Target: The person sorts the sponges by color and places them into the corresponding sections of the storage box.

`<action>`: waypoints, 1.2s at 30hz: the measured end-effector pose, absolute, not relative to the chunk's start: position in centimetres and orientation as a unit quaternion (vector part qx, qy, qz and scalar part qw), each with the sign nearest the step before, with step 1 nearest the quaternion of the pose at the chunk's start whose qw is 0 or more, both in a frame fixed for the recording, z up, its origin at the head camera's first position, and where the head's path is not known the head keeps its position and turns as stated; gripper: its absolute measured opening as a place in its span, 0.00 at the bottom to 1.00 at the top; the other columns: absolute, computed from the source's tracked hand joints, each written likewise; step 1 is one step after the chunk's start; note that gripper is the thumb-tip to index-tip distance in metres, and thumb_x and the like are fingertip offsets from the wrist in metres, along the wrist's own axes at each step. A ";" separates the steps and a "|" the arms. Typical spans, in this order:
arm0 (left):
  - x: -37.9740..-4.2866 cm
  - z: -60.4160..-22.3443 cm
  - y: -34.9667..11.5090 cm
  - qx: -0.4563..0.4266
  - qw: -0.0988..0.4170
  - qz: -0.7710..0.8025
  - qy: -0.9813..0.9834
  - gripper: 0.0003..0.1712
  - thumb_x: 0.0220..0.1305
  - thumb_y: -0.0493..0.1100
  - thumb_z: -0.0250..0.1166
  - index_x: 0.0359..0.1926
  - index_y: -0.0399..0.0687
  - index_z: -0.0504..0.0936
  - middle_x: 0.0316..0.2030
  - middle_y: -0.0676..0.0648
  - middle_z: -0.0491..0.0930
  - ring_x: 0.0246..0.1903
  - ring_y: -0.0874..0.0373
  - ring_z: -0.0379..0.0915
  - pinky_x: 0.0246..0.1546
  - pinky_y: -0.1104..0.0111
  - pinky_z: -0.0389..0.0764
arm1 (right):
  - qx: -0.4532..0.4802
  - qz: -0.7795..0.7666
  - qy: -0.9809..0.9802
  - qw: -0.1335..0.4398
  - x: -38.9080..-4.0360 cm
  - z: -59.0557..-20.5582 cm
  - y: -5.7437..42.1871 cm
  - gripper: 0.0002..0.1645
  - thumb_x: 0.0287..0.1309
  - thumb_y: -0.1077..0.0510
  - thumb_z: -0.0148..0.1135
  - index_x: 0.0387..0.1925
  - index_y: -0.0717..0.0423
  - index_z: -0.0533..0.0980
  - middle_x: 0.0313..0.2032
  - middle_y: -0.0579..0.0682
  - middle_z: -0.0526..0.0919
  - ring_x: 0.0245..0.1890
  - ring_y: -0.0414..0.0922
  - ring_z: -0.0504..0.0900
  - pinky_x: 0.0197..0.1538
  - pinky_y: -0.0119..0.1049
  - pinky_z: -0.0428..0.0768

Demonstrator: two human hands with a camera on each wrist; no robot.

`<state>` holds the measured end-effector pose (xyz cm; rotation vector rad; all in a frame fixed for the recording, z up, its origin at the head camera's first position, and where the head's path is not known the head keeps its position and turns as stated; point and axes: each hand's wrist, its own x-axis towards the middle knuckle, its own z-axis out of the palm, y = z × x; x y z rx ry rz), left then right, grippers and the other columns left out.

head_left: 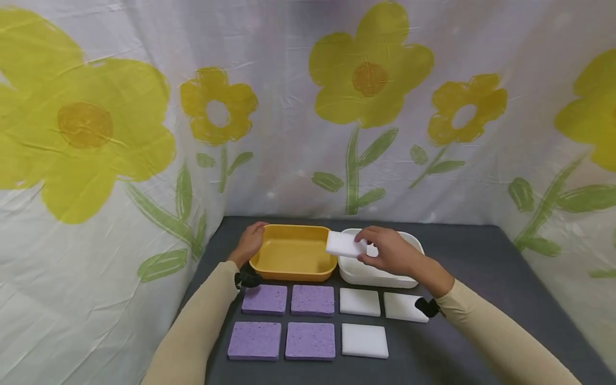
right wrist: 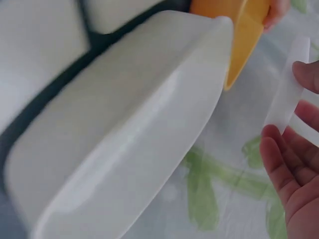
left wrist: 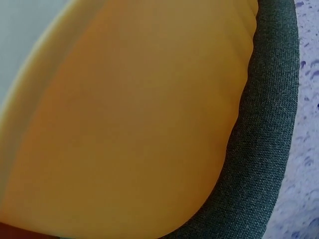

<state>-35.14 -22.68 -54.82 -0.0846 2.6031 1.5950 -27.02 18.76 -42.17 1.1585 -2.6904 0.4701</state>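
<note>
My right hand pinches a white sponge between thumb and fingers, held above the gap between two tubs. Edge-on, that sponge appears thin in the right wrist view. Beneath the right hand stands a white tub. To its left is a yellow tub, whose left end my left hand holds at the back corner; the thumb is hidden. The yellow tub's wall fills most of the left wrist view.
Several purple sponges lie in two rows in front of the yellow tub, among them one purple sponge. Three white sponges lie further right, including a white sponge. A dark tabletop bears everything. Flowered curtains enclose the back and sides.
</note>
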 end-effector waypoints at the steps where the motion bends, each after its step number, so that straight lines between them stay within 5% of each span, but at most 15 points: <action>1: -35.2 -54.8 -22.7 -0.028 0.044 0.522 0.851 0.26 0.90 0.47 0.39 0.73 0.42 0.75 0.65 0.35 0.78 0.59 0.40 0.77 0.67 0.45 0.77 | 0.387 0.160 -0.904 0.082 -27.5 -42.2 18.1 0.22 0.62 0.54 0.80 0.53 0.57 0.84 0.47 0.53 0.89 0.42 0.49 0.88 0.44 0.43 0.86; 18: -35.1 -54.5 -22.7 -0.017 0.039 0.511 0.859 0.27 0.90 0.46 0.39 0.74 0.40 0.75 0.66 0.34 0.79 0.61 0.39 0.75 0.70 0.43 0.74 | 0.396 0.149 -0.906 0.026 -33.8 -45.4 7.7 0.21 0.67 0.50 0.77 0.56 0.56 0.85 0.47 0.51 0.90 0.42 0.47 0.85 0.50 0.43 0.85; 36: -35.1 -54.8 -22.5 -0.021 0.036 0.503 0.863 0.27 0.89 0.46 0.39 0.74 0.42 0.74 0.70 0.35 0.76 0.68 0.38 0.73 0.74 0.41 0.72 | 0.368 0.152 -0.917 -0.023 -35.1 -50.9 1.1 0.18 0.66 0.55 0.78 0.53 0.57 0.85 0.46 0.53 0.89 0.42 0.48 0.82 0.53 0.43 0.84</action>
